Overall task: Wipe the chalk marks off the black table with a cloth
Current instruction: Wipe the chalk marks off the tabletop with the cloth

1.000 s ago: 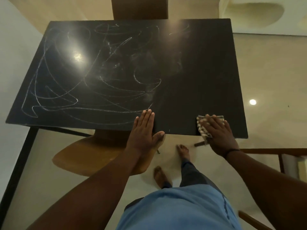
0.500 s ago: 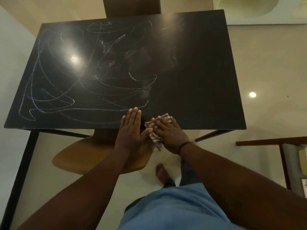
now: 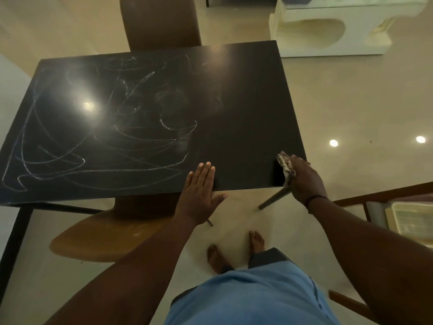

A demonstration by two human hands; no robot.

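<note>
1. Chalk marks (image 3: 98, 141), thin white looping scribbles, are seen across the left and middle of the black table (image 3: 246, 109); they are matched in extent to half a second ago, while the right part of the smooth, glossy rectangular top is left plain and dark.
2. A rounded tan wooden chair seat (image 3: 100, 240) is tucked under the near left edge, and a brown chair back (image 3: 161, 22) is seen beyond the far edge.
3. The left hand (image 3: 199, 195) is laid flat at the near edge, as it was half a second ago; its fingers (image 3: 206, 174) are held straight and pressed together on the top, and the thumb is spread out past the edge.
4. The cloth (image 3: 285, 164), a crumpled, pale patterned piece of fabric, has been carried from beside the left hand to the near right corner of the table.
5. The right hand (image 3: 304, 181) has been moved with it and is now placed over the cloth at that corner; its fingers are curved down over the fabric, and whether they are pinching it cannot be told.
6. A dark band is worn at the right wrist.
7. A pale glossy floor (image 3: 351, 102) with two round light reflections is seen to the right.
</note>
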